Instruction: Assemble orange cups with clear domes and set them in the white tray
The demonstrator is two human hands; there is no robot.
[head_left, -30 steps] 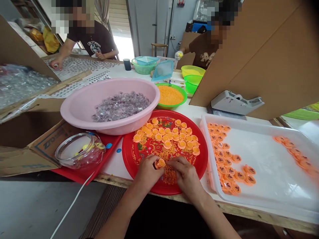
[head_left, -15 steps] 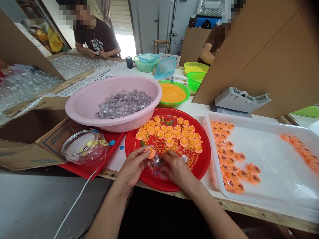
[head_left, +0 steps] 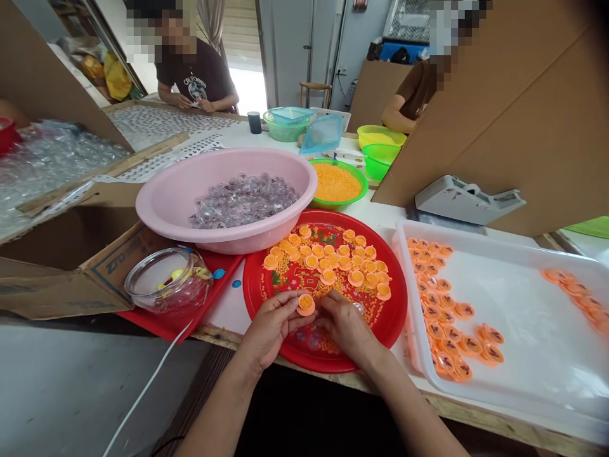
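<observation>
My left hand [head_left: 273, 324] pinches a small orange cap [head_left: 305, 304] filled with orange beads, just above the near part of a red round tray [head_left: 392, 304]. My right hand [head_left: 343, 322] is curled close beside it, fingertips meeting the cap; what it holds is hidden. Several more filled orange caps [head_left: 328, 261] stand in rows on the tray's far half, with loose beads scattered around them. To the right, a white tray [head_left: 514, 304] carries several finished orange pieces [head_left: 440, 298].
A pink basin [head_left: 162, 206] of clear plastic shells is behind the red tray, and a green bowl of orange beads [head_left: 337, 183] beside it. A glass jar [head_left: 166, 285] lies at left on a red board. A cardboard screen [head_left: 514, 101] and tape dispenser [head_left: 469, 200] are at right. Two other people work across the table.
My hands moved from the tray's near edge, where they handled clear shells, and came together on one orange cap. The camera shifted a little.
</observation>
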